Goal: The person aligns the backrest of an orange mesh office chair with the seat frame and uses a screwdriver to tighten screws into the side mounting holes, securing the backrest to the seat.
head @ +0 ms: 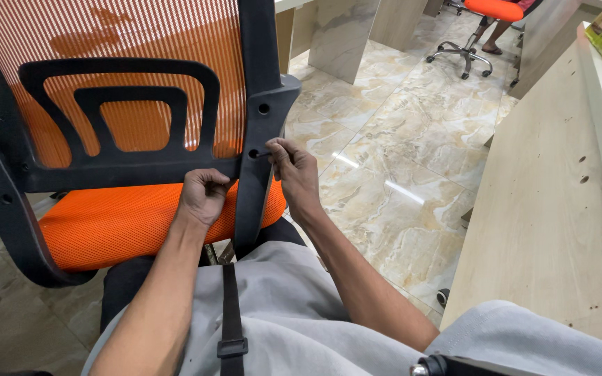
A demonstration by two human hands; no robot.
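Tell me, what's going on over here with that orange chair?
A person sitting low is working on an office chair with an orange mesh back and orange seat. The right hand pinches a small dark piece at a hole in the black frame upright, probably a screw or a tool, though it is too small to tell. The left hand is curled in a fist against the lower bar of the black back frame. Another orange chair stands farther off on the marble floor.

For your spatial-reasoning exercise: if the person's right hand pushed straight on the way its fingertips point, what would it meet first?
The right hand points left at the black chair frame, its fingertips pinching a small dark piece at the lower hole. It would likely meet that frame at once; depth is hard to judge.
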